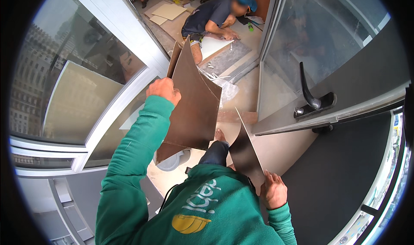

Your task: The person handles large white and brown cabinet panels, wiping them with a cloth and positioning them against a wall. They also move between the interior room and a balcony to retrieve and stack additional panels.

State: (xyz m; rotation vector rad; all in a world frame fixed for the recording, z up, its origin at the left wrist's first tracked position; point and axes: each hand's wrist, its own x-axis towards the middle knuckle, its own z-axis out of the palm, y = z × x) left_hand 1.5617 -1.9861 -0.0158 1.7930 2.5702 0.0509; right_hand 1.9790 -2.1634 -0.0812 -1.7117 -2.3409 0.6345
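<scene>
Green sweatshirt (189,208) — left grip (164,91) clamps brown panel (193,107), right grip (274,191) pinches dark sheet (246,152).

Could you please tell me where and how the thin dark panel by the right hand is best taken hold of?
I'd pinch the thin dark panel at the near end of its long pale edge, coming from the right, where the right hand holds it. It looks like a thin sheet with that edge turned up toward the camera, so the edge should offer a narrow grip.
</scene>
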